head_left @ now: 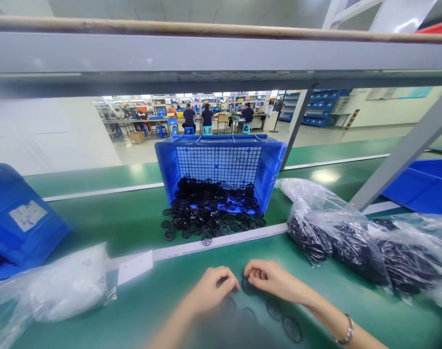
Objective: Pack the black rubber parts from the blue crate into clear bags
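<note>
My right hand point(270, 280) is closed, its fingertips on a round black spoked plastic disc point(247, 286) at the near part of the green table. Just left of it, my left hand point(216, 289) has its fingers curled towards the thumb; whatever lies between them is hidden. Below the hands, several similar black discs point(292, 329) lie loose on the table, some blurred. Beyond, a blue crate point(275, 177) rests on its side with its open face towards me. A heap of black spoked discs point(206, 208) spills out of it onto the tabletop.
At right lie clear plastic bags point(337, 232) of black parts, near a slanted grey post point(399, 150). A white-filled bag point(66, 283), paper slip point(135, 267) and another blue crate point(20, 218) are at left. A shelf beam point(221, 53) crosses above. People sit farther back.
</note>
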Action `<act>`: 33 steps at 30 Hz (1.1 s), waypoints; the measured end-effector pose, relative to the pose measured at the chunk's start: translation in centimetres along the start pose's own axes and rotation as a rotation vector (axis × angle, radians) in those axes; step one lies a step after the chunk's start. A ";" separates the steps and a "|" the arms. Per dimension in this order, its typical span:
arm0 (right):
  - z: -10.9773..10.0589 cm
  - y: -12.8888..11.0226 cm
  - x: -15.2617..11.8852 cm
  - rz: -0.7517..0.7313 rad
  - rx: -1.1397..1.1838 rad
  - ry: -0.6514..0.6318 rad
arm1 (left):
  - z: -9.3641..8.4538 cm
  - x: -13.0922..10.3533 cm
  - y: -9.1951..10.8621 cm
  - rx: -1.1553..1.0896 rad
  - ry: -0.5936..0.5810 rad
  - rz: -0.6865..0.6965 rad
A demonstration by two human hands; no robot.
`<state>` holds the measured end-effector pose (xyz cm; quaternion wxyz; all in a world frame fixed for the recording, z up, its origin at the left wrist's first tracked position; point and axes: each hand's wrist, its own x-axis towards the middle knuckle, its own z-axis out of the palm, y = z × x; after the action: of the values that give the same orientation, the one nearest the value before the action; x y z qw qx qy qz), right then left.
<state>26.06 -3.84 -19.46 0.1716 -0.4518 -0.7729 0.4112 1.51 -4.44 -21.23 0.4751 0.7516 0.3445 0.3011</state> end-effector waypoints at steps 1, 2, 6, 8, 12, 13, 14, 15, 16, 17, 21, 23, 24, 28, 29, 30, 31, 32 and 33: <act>0.2 -0.2 -0.5 -0.036 -0.065 -0.022 | 0.0 0.0 0.0 0.003 0.001 -0.002; 0.3 -0.4 -1.0 -0.067 -0.115 -0.045 | 0.0 0.0 0.0 0.006 0.002 -0.005; -0.5 -0.2 -0.3 -0.099 -0.228 -0.032 | 0.1 -0.1 0.2 0.010 0.008 -0.020; -1.6 0.8 1.6 -0.103 -0.336 0.156 | 0.1 0.0 0.3 0.006 0.009 -0.022; -3.9 3.3 6.4 -0.107 -0.614 0.488 | 0.1 0.1 0.2 -0.005 0.010 -0.028; -4.3 3.9 7.4 -0.095 -0.646 0.509 | 0.1 0.1 0.1 -0.008 0.010 -0.031; -4.6 4.3 8.2 -0.080 -0.662 0.516 | 0.1 0.1 0.0 -0.012 0.010 -0.034; -4.8 4.7 8.9 -0.066 -0.667 0.516 | 0.1 0.1 0.0 -0.014 0.012 -0.038; -5.0 5.0 9.4 -0.052 -0.665 0.513 | 0.1 0.1 -0.1 -0.016 0.014 -0.041; -5.1 5.3 9.7 -0.036 -0.664 0.507 | 0.1 0.2 -0.1 -0.019 0.013 -0.043; -5.4 6.3 10.3 0.054 -0.636 0.494 | 0.0 0.2 0.0 -0.027 0.006 -0.050; -5.6 6.6 10.5 0.098 -0.618 0.498 | 0.0 0.2 0.1 -0.032 0.003 -0.054; -5.7 6.6 10.5 0.109 -0.611 0.501 | 0.0 0.2 0.1 -0.035 0.002 -0.057; -5.5 5.1 9.7 0.054 -0.611 0.520 | 0.0 0.2 0.2 -0.043 0.014 -0.055; -5.2 4.5 9.2 0.019 -0.614 0.523 | 0.0 0.1 0.2 -0.047 0.015 -0.050; -4.8 3.8 8.5 -0.027 -0.617 0.524 | 0.0 0.1 0.2 -0.055 0.015 -0.044; -4.3 3.1 7.8 -0.081 -0.614 0.521 | -0.1 0.1 0.1 -0.068 0.014 -0.038; -3.7 2.5 7.1 -0.136 -0.605 0.511 | -0.1 0.2 0.0 -0.088 0.015 -0.031; -3.0 1.9 6.3 -0.185 -0.587 0.491 | -0.2 0.2 -0.1 -0.116 0.022 -0.026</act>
<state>25.66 3.36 -19.78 0.2513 -0.4953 -0.8309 0.0352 1.44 -4.11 -21.22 0.5180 0.7149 0.3412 0.3228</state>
